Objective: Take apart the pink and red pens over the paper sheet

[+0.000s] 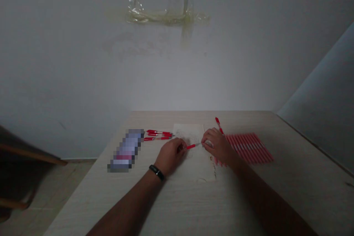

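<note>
My left hand (pixel 173 155) is closed on a red pen (pixel 190 146) held over a sheet of paper (pixel 190 171). Part of the pen's red barrel shows between the two hands, its tip pointing right. My right hand (pixel 217 144) is closed at the tip end; its fingertips pinch something pale and small that I cannot make out. Left of my left hand lie several red pens (pixel 159 133). Beside my right hand, many red pens (pixel 250 148) lie side by side in a row, partly hidden by my wrist. One more red pen (pixel 218 123) lies slanted behind my right hand.
A blurred-out flat object (pixel 127 149) lies on the table's left side. The pale wooden table (pixel 193 206) meets a wall (pixel 193 81) at the back, with yellowed tape (pixel 160 18) on it. Dark wooden furniture (pixel 27 158) stands at the lower left.
</note>
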`<state>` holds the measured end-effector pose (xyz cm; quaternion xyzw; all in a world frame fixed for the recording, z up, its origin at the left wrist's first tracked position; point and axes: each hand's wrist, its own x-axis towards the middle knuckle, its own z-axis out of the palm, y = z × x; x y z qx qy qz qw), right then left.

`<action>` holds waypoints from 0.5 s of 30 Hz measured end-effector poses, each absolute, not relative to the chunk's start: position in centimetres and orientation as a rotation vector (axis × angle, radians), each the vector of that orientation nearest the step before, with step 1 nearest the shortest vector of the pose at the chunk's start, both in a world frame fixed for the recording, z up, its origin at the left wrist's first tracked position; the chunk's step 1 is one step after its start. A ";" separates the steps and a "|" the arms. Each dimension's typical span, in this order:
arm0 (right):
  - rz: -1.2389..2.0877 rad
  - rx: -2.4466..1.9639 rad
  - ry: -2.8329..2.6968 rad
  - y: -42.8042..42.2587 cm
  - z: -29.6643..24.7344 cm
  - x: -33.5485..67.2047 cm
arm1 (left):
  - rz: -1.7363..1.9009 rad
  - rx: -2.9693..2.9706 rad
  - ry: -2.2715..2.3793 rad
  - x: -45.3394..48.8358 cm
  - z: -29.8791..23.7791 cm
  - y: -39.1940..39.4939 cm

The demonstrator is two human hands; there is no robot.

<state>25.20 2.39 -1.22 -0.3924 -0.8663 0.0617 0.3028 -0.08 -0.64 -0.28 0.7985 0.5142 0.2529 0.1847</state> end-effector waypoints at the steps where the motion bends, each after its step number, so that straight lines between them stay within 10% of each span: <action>1: 0.169 -1.039 -2.298 2.4 -1.2 25.2 | 0.711 2.253 1.442 -0.1 -0.3 -0.7; 15: 0.240 -0.995 -2.369 1.2 -0.4 24.2 | 0.665 2.272 1.376 0.2 -0.2 -0.7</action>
